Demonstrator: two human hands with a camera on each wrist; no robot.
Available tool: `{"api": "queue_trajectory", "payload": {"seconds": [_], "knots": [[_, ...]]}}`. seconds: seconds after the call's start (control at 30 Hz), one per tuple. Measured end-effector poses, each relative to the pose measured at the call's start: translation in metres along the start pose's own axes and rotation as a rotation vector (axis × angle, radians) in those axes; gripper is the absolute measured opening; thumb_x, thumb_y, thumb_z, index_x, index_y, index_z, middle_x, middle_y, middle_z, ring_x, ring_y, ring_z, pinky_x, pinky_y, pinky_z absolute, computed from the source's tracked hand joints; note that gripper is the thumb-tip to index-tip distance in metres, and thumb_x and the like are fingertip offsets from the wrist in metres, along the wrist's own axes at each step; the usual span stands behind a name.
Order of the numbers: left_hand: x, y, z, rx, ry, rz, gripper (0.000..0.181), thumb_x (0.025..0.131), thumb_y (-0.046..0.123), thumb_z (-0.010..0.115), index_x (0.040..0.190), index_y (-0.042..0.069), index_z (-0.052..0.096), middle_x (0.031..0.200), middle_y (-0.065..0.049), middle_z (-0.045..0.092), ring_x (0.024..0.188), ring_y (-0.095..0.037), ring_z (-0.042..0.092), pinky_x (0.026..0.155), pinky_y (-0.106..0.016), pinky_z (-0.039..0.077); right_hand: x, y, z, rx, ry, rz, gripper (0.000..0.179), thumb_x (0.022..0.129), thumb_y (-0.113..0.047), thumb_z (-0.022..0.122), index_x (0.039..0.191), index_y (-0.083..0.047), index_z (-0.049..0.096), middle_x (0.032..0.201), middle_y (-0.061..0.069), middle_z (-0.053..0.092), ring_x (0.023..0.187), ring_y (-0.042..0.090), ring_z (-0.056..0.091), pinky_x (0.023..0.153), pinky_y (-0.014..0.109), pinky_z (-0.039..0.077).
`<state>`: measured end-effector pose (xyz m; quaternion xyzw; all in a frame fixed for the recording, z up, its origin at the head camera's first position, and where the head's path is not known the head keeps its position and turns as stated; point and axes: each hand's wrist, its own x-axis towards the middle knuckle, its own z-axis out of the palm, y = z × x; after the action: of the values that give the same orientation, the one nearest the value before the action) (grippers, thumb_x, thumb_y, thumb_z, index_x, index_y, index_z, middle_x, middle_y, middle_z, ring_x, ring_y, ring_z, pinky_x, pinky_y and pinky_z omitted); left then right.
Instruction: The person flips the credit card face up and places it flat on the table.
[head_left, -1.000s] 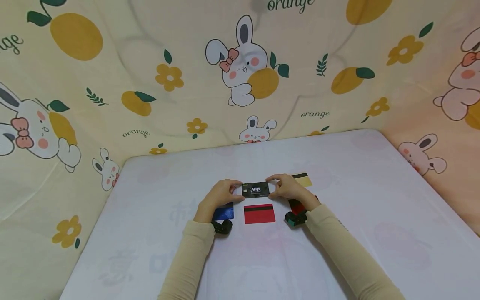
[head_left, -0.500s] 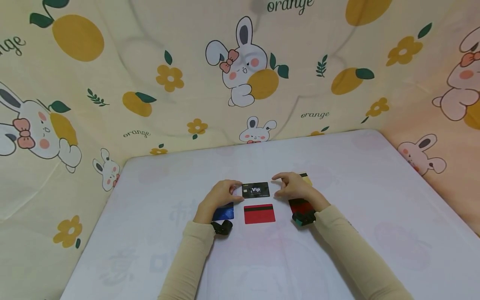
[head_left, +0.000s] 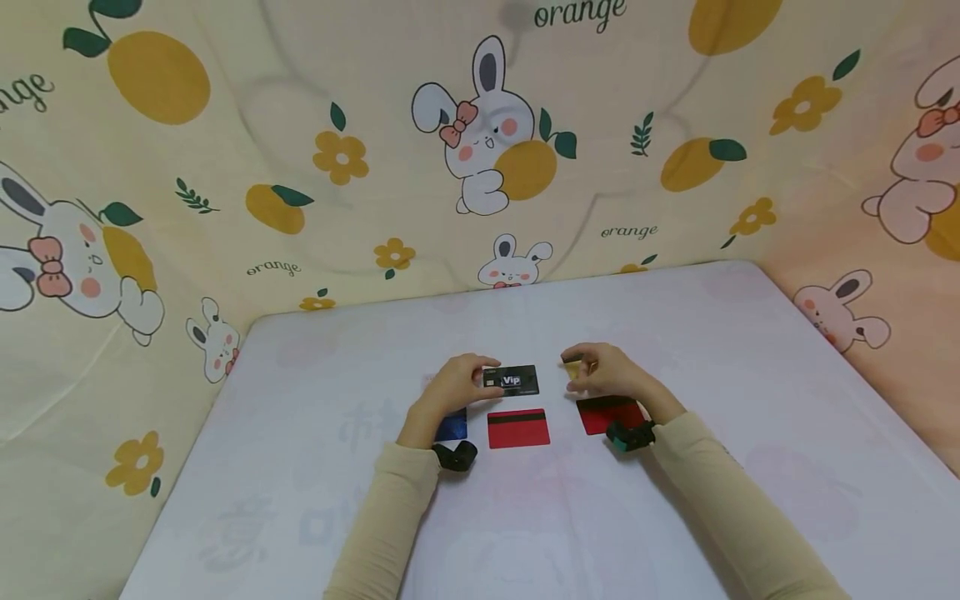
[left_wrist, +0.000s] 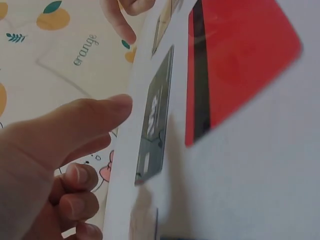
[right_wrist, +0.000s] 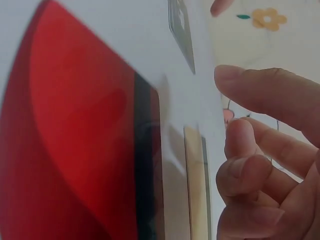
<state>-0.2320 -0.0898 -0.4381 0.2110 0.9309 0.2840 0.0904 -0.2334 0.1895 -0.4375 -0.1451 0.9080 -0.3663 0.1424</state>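
Observation:
A black "Vip" card (head_left: 519, 381) lies on the white table. My left hand (head_left: 456, 387) hovers at its left end, thumb and fingers parted; the left wrist view shows the thumb (left_wrist: 116, 109) raised off the card. To the right, my right hand (head_left: 611, 371) hangs over a gold card (head_left: 573, 369), covering most of it in the head view. The right wrist view shows nothing between that hand's loosely bent fingers (right_wrist: 245, 175). Just below the black card is a red card (head_left: 519, 430) with a dark stripe.
A dark-striped red card (head_left: 600, 418) lies under the right wrist, partly covered by a black wrist camera (head_left: 630, 436). Beside the left wrist, a blue card (head_left: 453, 427) shows in part. Patterned cloth (head_left: 337, 242) with rabbits and oranges rises behind the table (head_left: 315, 417).
My right hand has let go of the black card's right end and moved right over the gold card. My left hand has shifted slightly right, over the black card's left end.

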Motion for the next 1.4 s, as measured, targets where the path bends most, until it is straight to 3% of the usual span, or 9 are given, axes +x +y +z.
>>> {"api": "queue_trajectory", "payload": {"seconds": [0.27, 0.43, 0.63, 1.0, 1.4], "knots": [[0.008, 0.013, 0.007, -0.013, -0.003, 0.081, 0.046, 0.083, 0.026, 0.075, 0.123, 0.007, 0.065, 0.070, -0.001, 0.043, 0.068, -0.010, 0.039, 0.063, -0.020, 0.030, -0.004, 0.013, -0.013, -0.007, 0.020, -0.011, 0.051, 0.080, -0.015, 0.074, 0.125, 0.001, 0.058, 0.076, 0.006, 0.056, 0.075, 0.017, 0.049, 0.063, 0.027, 0.041], [0.012, 0.024, 0.015, -0.012, -0.020, 0.090, 0.044, 0.085, 0.028, 0.074, 0.124, 0.010, 0.065, 0.073, 0.000, 0.043, 0.072, -0.010, 0.041, 0.065, -0.020, 0.031, -0.007, 0.023, -0.019, 0.013, 0.019, -0.001, 0.053, 0.080, -0.016, 0.075, 0.126, 0.003, 0.057, 0.074, 0.006, 0.057, 0.073, 0.016, 0.049, 0.062, 0.026, 0.041], [0.021, 0.037, 0.025, -0.021, -0.041, 0.081, 0.047, 0.084, 0.030, 0.074, 0.126, 0.012, 0.064, 0.077, 0.000, 0.041, 0.075, -0.010, 0.041, 0.064, -0.019, 0.031, -0.009, 0.033, -0.026, 0.046, 0.017, 0.007, 0.054, 0.079, -0.017, 0.076, 0.126, 0.002, 0.057, 0.073, 0.003, 0.056, 0.068, 0.010, 0.047, 0.060, 0.022, 0.038], [0.033, 0.055, 0.035, 0.059, -0.035, 0.050, 0.053, 0.084, 0.039, 0.073, 0.130, 0.017, 0.061, 0.081, 0.000, 0.045, 0.076, -0.010, 0.042, 0.066, -0.020, 0.032, -0.011, 0.044, -0.040, 0.050, 0.006, 0.035, 0.057, 0.080, -0.018, 0.077, 0.128, 0.002, 0.055, 0.073, 0.002, 0.054, 0.070, 0.012, 0.049, 0.066, 0.025, 0.041], [0.049, 0.062, 0.050, 0.141, -0.019, 0.006, 0.055, 0.085, 0.043, 0.071, 0.133, 0.021, 0.058, 0.089, -0.001, 0.054, 0.081, -0.011, 0.048, 0.071, -0.020, 0.039, -0.009, 0.051, -0.049, 0.000, -0.008, 0.058, 0.061, 0.080, -0.017, 0.077, 0.132, 0.003, 0.052, 0.075, 0.005, 0.058, 0.073, 0.014, 0.048, 0.068, 0.027, 0.038]]}}
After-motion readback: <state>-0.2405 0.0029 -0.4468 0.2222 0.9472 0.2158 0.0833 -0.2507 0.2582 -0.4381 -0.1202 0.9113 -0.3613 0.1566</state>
